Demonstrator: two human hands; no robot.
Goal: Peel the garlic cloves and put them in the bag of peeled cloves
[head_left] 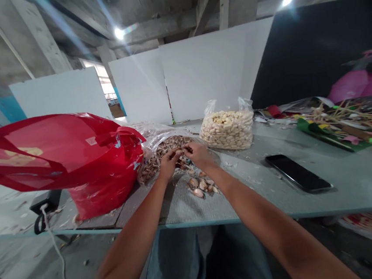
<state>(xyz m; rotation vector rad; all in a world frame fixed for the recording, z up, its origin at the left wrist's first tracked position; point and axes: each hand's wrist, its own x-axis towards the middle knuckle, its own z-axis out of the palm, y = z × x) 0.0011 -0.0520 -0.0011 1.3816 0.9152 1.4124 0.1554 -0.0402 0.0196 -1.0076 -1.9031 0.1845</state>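
My left hand [169, 164] and my right hand [198, 155] meet over the table, fingertips pinched close together. Between them is a small brownish piece that looks like a garlic clove [179, 152], mostly covered by the fingers. Just below, several unpeeled garlic cloves [198, 192] lie loose on the grey board. Behind my hands, a clear plastic bag of dry brown garlic skins [149, 168] lies with its mouth toward me. To the right of it stands a clear bag filled with peeled garlic cloves [227, 131].
A large red plastic bag [104, 195] stands at the left, beside a black box with a white cable [49, 203]. On the right lie a black phone [297, 172] and a heap of thin sticks on green sheets [352, 128]. The table's front edge [197, 223] is before my legs.
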